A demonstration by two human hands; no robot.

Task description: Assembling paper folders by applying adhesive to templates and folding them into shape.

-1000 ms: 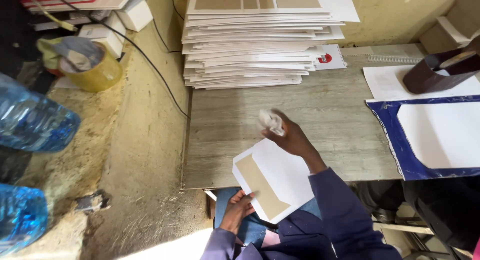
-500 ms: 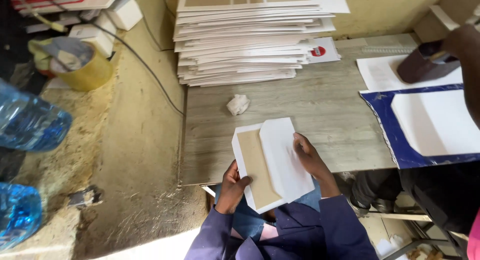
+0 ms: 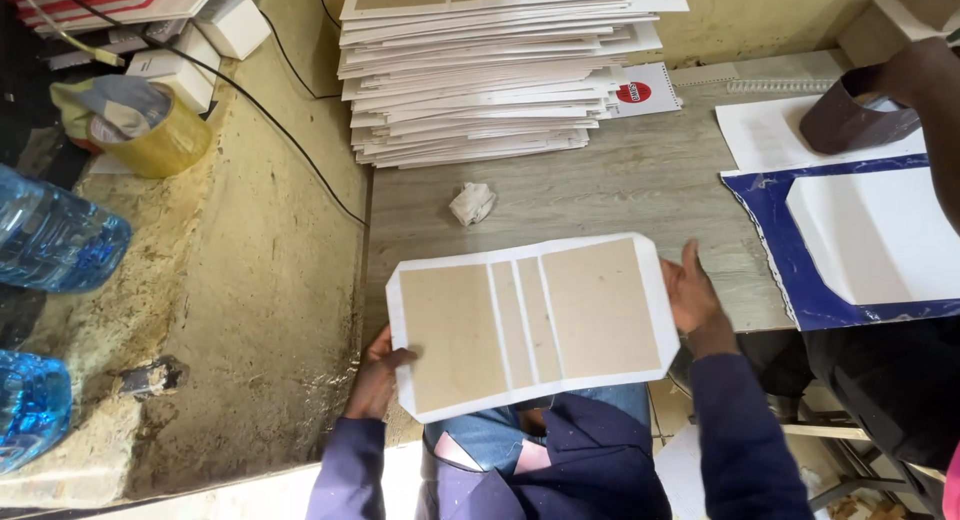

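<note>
- The cover is opened flat, white card with tan boards glued on it, held in the air over the near edge of the table and above the person's lap.
- Left hand has its fingers clamped on the left edge; thumb on top, the rest hidden underneath.
- Right hand rests against the right edge, fingers spread and slightly apart, more steadying than pinching.
- To my eye, keeping both edges level matters here; a sagging middle could crease the narrow strips at the spine.
- Just beyond lies a crumpled wad of paper, then the tall stack of covers at the back.
- Off to the right, a blue sheet under another person's arm.
</note>
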